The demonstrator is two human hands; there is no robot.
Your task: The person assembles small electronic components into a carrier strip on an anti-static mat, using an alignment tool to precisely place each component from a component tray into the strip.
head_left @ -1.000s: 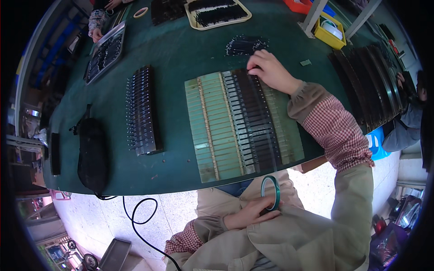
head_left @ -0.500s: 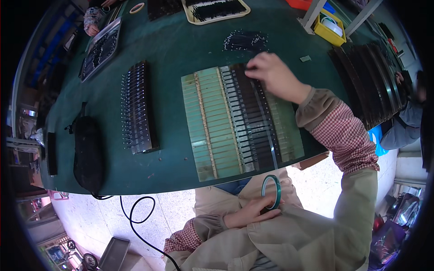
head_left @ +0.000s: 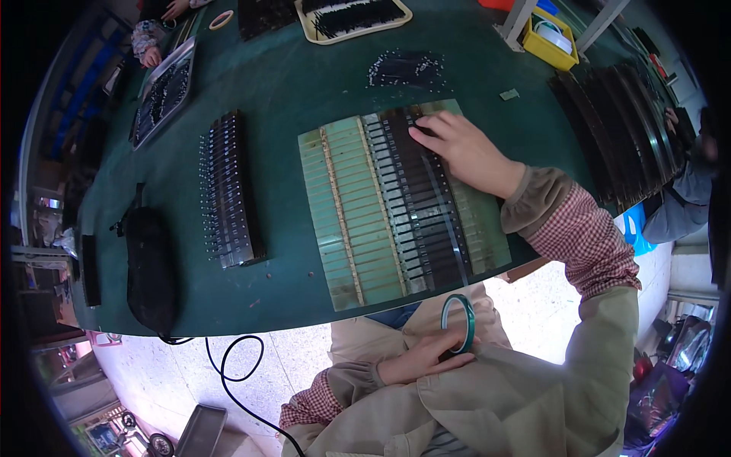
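Observation:
A pale green slotted board (head_left: 346, 221) lies at the table's near edge, with a row of dark flat pieces (head_left: 411, 175) set side by side across it. Along those pieces runs a narrow shiny band (head_left: 457, 247), toward the near edge. My right hand (head_left: 468, 152) rests on the far end of the dark row, its fingers stretched out and touching the surface. Below the table edge, over my lap, my left hand (head_left: 422, 358) is closed on a roll of green tape (head_left: 468, 324) held upright.
A bundle of dark strips with pins (head_left: 228, 190) and a black pouch (head_left: 148, 263) lie to the left. Beyond the board are loose dark pieces (head_left: 407, 68) and a cream tray (head_left: 358, 33). Stacked dark strips (head_left: 617, 137) and a yellow bin (head_left: 548, 49) stand right. Another person's hand (head_left: 151, 57) is far left.
My right hand has come down a little toward me, its fingers now flatter on the dark pieces. My left hand still holds the tape roll. The view has shifted slightly.

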